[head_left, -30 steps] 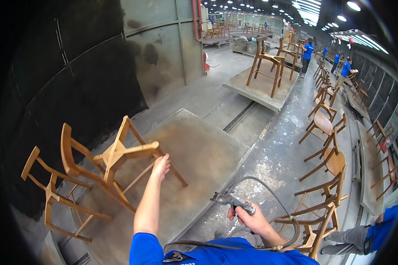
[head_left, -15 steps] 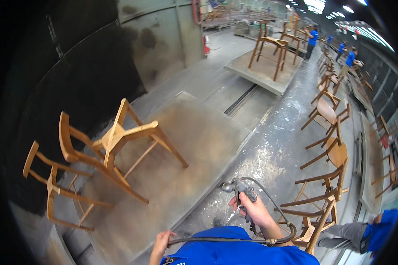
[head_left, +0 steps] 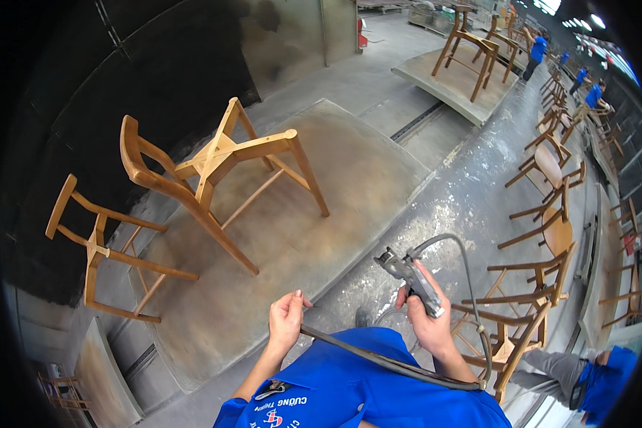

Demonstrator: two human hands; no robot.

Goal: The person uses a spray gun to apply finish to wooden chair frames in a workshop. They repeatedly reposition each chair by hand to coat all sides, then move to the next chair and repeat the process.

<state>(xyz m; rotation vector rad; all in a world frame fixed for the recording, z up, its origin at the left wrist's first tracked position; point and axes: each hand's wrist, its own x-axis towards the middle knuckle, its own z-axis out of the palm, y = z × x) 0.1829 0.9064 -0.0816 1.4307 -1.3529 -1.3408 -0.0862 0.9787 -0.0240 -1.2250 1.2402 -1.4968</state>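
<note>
Looking down from the head view: right hand (head_left: 429, 322) clamped around a spray gun (head_left: 410, 277), nozzle aimed toward the tipped wooden chair (head_left: 217, 167) lying on a stained platform (head_left: 349, 178). Left hand (head_left: 285, 321) closed on the dark hose (head_left: 378, 360) running across a blue shirt (head_left: 364, 392). Hands held apart. Second chair frame (head_left: 100, 250) further left. Row of chairs (head_left: 549, 221) along the right.
</note>
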